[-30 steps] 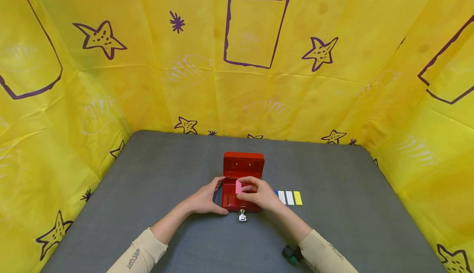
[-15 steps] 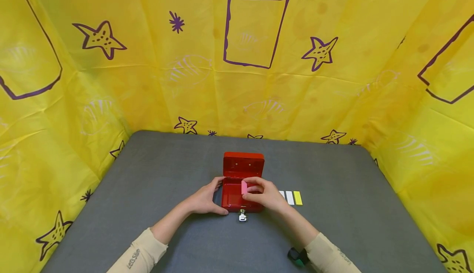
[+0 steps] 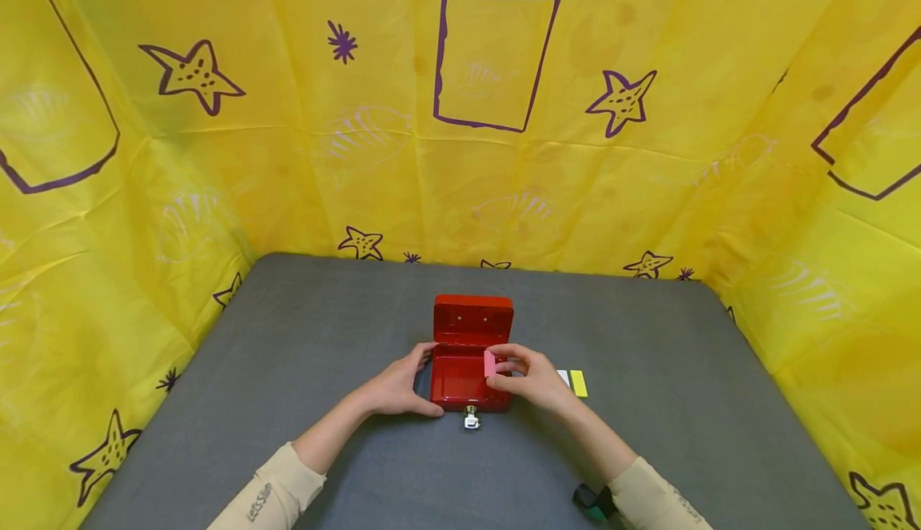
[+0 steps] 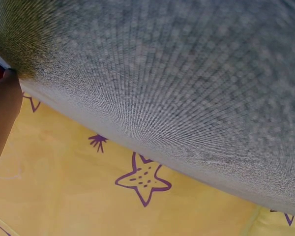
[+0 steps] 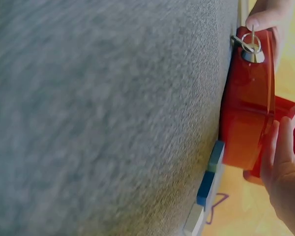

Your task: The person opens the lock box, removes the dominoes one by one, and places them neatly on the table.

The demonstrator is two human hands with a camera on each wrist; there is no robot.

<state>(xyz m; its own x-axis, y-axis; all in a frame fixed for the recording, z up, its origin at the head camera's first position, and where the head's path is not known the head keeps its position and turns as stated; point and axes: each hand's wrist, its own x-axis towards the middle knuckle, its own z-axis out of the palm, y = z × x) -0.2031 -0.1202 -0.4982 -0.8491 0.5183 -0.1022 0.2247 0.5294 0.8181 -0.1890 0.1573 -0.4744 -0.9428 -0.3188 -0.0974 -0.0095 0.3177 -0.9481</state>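
Observation:
A red cash box (image 3: pixel 460 382) stands on the table with its lid (image 3: pixel 473 320) raised at the back. Keys on a ring (image 3: pixel 471 418) hang from the lock at its front. My left hand (image 3: pixel 399 384) holds the box by its left side, thumb at the front corner and fingers along the side toward the back. Over the right part of the box, my right hand (image 3: pixel 532 378) pinches a small pink block (image 3: pixel 490 364) upright between thumb and fingers. In the right wrist view the right hand (image 5: pixel 285 172) is beside the box's rim; the pink block is hidden there.
Right of the box lies a row of small flat blocks, partly behind my right hand: a yellow block (image 3: pixel 579 384), a white block (image 5: pixel 193 220) and a blue block (image 5: pixel 205 188) among them. A yellow patterned cloth (image 3: pixel 496 194) walls in the grey table (image 3: pixel 345 298).
My right hand has moved right, carrying the pink block from the box's middle toward its right side and covering more of the block row. The left hand and box have stayed put.

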